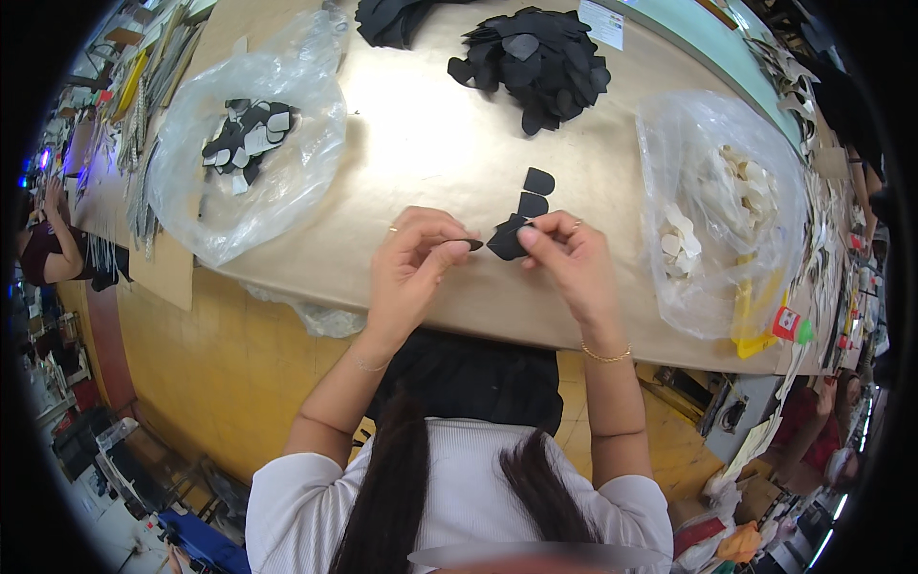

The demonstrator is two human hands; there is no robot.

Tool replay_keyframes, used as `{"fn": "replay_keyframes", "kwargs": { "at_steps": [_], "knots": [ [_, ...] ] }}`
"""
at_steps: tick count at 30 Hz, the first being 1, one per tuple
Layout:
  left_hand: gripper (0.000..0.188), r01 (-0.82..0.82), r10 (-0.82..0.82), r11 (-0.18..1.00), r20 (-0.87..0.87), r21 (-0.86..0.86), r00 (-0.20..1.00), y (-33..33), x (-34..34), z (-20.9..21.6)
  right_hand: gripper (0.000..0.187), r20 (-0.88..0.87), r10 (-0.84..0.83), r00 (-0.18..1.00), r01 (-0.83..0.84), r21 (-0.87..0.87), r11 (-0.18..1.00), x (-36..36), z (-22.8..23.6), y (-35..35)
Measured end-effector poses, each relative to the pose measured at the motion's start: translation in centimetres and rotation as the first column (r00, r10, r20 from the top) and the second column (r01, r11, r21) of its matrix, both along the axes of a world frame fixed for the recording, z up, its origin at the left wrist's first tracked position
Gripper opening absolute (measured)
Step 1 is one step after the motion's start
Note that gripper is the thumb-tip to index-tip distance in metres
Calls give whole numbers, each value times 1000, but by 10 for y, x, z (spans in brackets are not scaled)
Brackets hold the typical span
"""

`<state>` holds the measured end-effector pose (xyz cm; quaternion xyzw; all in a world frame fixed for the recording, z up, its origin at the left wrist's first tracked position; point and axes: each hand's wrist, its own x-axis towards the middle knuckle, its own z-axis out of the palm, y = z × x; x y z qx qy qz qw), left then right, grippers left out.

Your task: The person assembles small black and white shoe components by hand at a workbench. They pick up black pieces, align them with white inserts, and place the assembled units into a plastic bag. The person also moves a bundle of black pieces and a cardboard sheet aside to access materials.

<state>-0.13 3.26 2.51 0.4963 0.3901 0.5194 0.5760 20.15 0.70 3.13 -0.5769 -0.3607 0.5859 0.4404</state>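
My left hand (pixel 413 263) pinches a small dark cut piece (pixel 475 245) between thumb and fingertips, seen nearly edge-on. My right hand (pixel 574 260) grips a small fanned bunch of black cut pieces (pixel 507 241), its thumb on top. The two hands face each other, slightly apart, over the near part of the table. Just beyond the right hand, two black pieces with rounded ends (pixel 538 181) lie flat in a short row. Farther off is a big heap of similar black pieces (pixel 535 67).
The table (pixel 402 158) has a tan covering. At left an open plastic bag (pixel 306 196) holds black and pale pieces; at right another bag (pixel 669 124) holds cream pieces. More black pieces (pixel 394 21) lie at the far edge. A green-capped container (pixel 788 324) is at right.
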Motion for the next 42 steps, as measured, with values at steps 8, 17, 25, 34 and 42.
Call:
{"fn": "replay_keyframes", "kwargs": {
  "at_steps": [8, 17, 25, 34, 42],
  "knots": [
    [18, 112, -168, 923, -124, -369, 978, 7, 5, 13, 19, -105, -165, 981, 168, 15, 986, 25, 11, -16],
    [14, 77, -176, 940, -275, -333, 945, 31, 9, 16, 21, 128, -408, 904, 391, 142, 909, 54, 2, -31],
    [15, 263, -364, 842, -135, -471, 922, 51, 13, 21, 28, 137, -588, 797, 515, 355, 781, 73, 8, -42],
    [16, 349, 99, 754, -621, 557, 777, 51, 43, 9, 29, 110, -500, 859, 443, 330, 834, 59, 3, -44],
    [22, 484, 223, 626, -735, 611, 640, 21, 40, 0, 28, 28, -396, 918, 373, 278, 885, 43, 7, -45]
  ]
}}
